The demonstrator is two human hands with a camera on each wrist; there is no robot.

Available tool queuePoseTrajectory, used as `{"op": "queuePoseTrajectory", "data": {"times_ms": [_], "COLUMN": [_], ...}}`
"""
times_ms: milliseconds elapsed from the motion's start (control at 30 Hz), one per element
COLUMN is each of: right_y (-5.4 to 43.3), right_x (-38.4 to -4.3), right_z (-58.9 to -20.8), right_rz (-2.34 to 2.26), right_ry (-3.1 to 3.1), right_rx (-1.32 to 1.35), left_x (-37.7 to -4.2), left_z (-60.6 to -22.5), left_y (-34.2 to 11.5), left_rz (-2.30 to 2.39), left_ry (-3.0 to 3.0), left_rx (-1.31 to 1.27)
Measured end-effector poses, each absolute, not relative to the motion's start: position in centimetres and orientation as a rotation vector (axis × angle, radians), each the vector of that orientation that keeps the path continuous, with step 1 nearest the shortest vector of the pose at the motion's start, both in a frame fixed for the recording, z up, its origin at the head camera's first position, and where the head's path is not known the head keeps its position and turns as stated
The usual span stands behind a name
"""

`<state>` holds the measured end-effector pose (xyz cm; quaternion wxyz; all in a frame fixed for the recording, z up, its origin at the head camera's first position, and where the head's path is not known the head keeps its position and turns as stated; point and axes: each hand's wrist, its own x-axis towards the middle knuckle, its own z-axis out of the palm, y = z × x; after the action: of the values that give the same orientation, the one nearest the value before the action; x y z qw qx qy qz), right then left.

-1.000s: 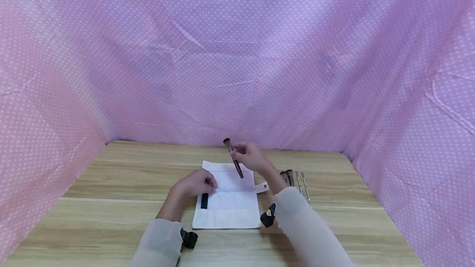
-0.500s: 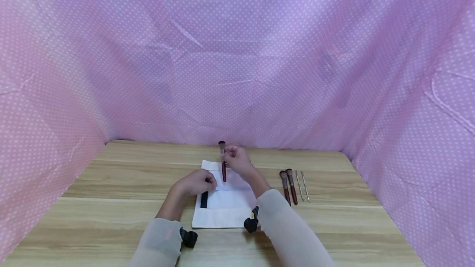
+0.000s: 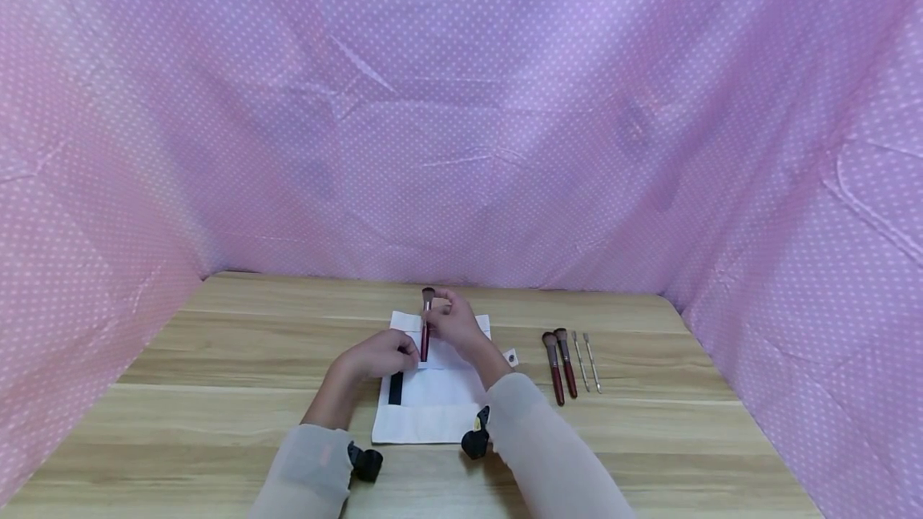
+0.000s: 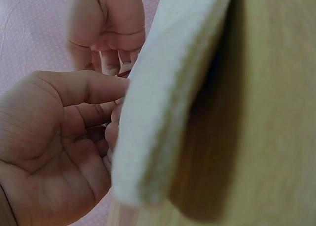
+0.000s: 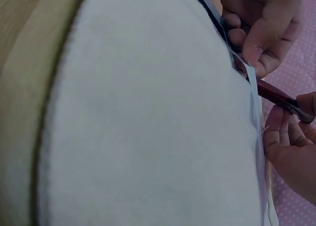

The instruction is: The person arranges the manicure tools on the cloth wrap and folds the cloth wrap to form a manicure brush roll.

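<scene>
A white fabric brush pouch (image 3: 433, 424) lies spread out on the table, with a seam across its middle and a black strip (image 3: 396, 389) on its left side. My left hand (image 3: 384, 354) pinches the edge of its pocket near the left side; the right wrist view shows the pocket lip lifted between thumb and finger. My right hand (image 3: 456, 328) holds a makeup brush (image 3: 425, 347) with a dark red handle, bristles pointing away from me. In the right wrist view, the brush handle (image 5: 273, 93) reaches the pocket opening; its tip is hidden behind the fabric.
Right of the pouch lie two more makeup brushes (image 3: 555, 375) and two thin silver sticks (image 3: 593, 363), side by side. A snap tab (image 3: 511, 357) sticks out from the pouch's right edge. Pink dotted cloth (image 3: 461, 142) hangs behind the wooden table (image 3: 216, 391).
My right hand has brought the brush left and down over the pouch, turning it from slanted to nearly straight, handle end at the pocket edge. My left hand stays in place.
</scene>
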<state>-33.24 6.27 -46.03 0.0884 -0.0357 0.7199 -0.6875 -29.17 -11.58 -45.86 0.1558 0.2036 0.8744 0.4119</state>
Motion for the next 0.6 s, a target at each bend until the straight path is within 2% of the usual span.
{"op": "queuePoseTrajectory", "data": {"times_ms": [600], "right_y": [6.95], "right_x": [-33.0], "right_z": [-46.16], "right_rz": [-1.842], "right_ry": [2.165], "right_rx": [-0.216], "left_x": [-29.06], "left_z": [-45.86], "left_y": [-11.62], "left_rz": [1.19], "left_ry": [2.474], "left_rx": [0.616]}}
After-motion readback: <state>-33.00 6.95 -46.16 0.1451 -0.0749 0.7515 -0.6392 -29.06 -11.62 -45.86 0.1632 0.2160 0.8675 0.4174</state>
